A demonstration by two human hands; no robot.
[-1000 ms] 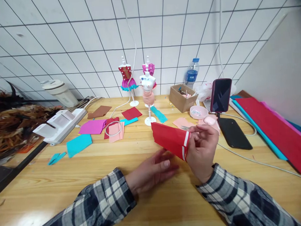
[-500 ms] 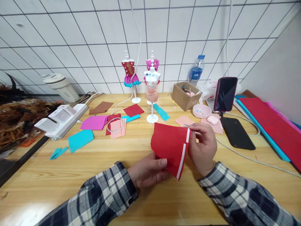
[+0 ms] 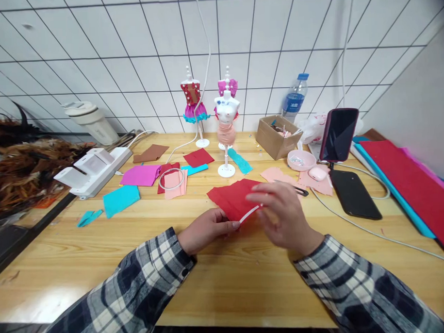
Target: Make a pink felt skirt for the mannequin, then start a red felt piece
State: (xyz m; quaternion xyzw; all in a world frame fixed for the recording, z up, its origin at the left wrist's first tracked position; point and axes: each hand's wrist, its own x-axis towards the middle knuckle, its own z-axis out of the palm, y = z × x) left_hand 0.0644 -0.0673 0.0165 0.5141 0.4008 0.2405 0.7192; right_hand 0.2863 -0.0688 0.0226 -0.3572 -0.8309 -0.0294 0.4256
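A red paper sheet (image 3: 234, 197) with a thin white strip along its near edge is held above the table. My left hand (image 3: 207, 230) grips it at the lower left, thumb on top by the strip's end. Over the sheet's right end is my right hand (image 3: 282, 215), its fingers bent and smeared by motion; whether they pinch the edge cannot be made out. Behind that hand a black-handled tool (image 3: 301, 190) with a thin metal tip lies on the table. Just beyond the sheet stands a small white dress form (image 3: 227, 110) wrapped in pink at the waist.
Two dressed forms, one with a purple skirt (image 3: 195, 113), stand behind. Coloured paper pieces, including a blue one (image 3: 121, 200), lie to the left. Rightward are a cardboard box (image 3: 277, 142), a pink dish (image 3: 301, 160), a propped phone (image 3: 339, 133), a black phone (image 3: 356, 195) and a cable.
The red sheet has tilted flatter, so its white strip shows as a thin line. My right hand has shifted down and left along it, uncovering the black-handled tool. The camera view has moved slightly.
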